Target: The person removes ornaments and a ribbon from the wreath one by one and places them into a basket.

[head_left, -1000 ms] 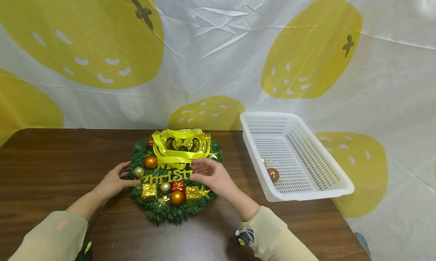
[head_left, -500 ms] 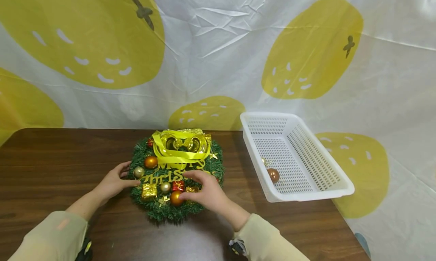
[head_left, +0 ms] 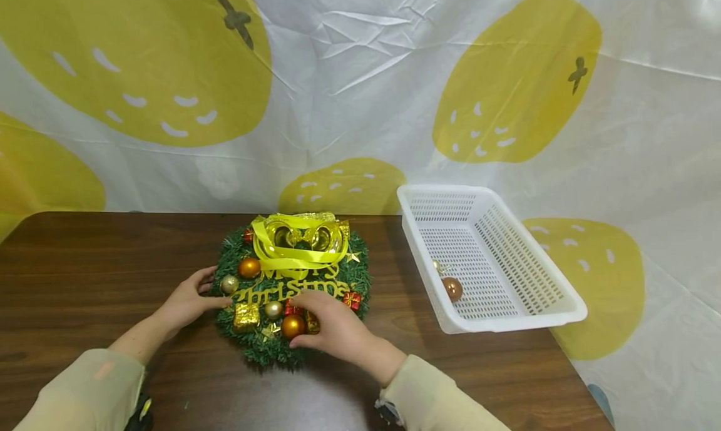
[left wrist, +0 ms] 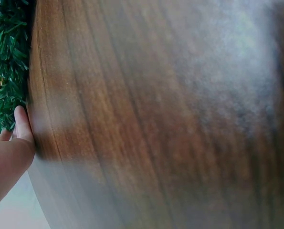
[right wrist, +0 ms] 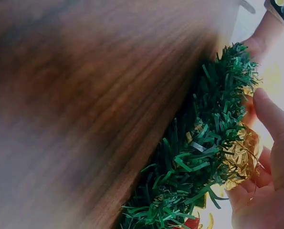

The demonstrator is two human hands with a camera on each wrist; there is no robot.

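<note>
And here, low in the head view, the right hand (head_left: 340,328) blocks most of a gold gift box (head_left: 311,323), its sleeve (head_left: 439,400) running off the bottom edge, while the left wrist view crops the wreath (left wrist: 8,57) at upper left and the table (left wrist: 218,95) goes blurry toward the right!

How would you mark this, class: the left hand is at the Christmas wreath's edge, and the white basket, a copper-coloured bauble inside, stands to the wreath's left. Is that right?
Wrong side: in the head view, the white perforated basket, copper-coloured bauble inside, stands to the right of the Christmas wreath. The left hand is indeed at the wreath's edge.
</note>
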